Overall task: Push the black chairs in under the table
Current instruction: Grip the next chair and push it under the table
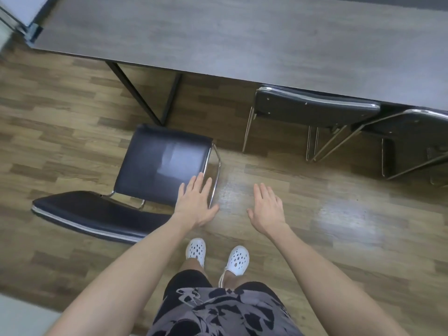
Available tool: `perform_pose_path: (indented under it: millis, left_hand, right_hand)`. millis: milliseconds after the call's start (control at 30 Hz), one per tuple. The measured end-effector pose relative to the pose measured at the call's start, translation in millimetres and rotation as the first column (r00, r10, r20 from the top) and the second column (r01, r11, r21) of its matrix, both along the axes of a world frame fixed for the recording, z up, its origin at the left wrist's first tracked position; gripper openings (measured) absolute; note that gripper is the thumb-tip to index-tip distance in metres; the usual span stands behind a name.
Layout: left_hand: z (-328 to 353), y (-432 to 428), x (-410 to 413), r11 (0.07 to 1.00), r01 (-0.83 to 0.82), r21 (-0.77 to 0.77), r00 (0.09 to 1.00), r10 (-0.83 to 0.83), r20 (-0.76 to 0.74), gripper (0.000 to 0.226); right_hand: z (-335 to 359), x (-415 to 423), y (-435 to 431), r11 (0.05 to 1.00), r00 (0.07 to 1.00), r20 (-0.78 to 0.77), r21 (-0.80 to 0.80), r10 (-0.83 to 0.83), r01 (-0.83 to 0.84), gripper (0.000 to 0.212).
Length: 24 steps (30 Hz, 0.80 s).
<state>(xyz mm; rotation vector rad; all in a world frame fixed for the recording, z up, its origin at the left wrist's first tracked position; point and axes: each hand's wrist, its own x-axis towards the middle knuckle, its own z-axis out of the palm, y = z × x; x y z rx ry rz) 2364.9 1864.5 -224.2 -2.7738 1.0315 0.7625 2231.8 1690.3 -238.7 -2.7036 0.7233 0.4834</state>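
Left of centre, one black chair (160, 163) sits pulled out from the table (242, 37), both hands spread flat and holding nothing, left hand (195, 202) over its seat corner, right hand (266, 209) beside, probably lining up the push.

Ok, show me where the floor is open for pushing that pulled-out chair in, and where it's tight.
Bare floor runs from the pulled-out chair to the table, between the black table legs and the nearer tucked chair. More lies right of the pulled-out chair. Crowded at far right: the farther tucked chair stands close beside the nearer one.
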Motion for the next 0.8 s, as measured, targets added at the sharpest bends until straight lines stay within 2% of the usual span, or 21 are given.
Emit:
perform_pose_path:
  millis: [233, 467, 800]
  left_hand:
    - [5, 1, 9, 0.993, 0.033, -0.115, 0.999, -0.029, 0.036, 0.078]
    - [1, 22, 31, 0.989, 0.053, -0.136, 0.998, -0.048, 0.035, 0.081]
    - [-5, 114, 119, 0.984, 0.107, -0.143, 0.994, -0.102, 0.042, 0.078]
  right_hand:
    - [3, 10, 6, 0.999, 0.999, 0.007, 0.019, -0.037, 0.037, 0.078]
    - [5, 40, 35, 0.999, 0.999, 0.018, 0.008, -0.051, 0.051, 0.079]
    - [2, 108, 125, 0.993, 0.993, -0.009, -0.007, -0.120, 0.120, 0.078]
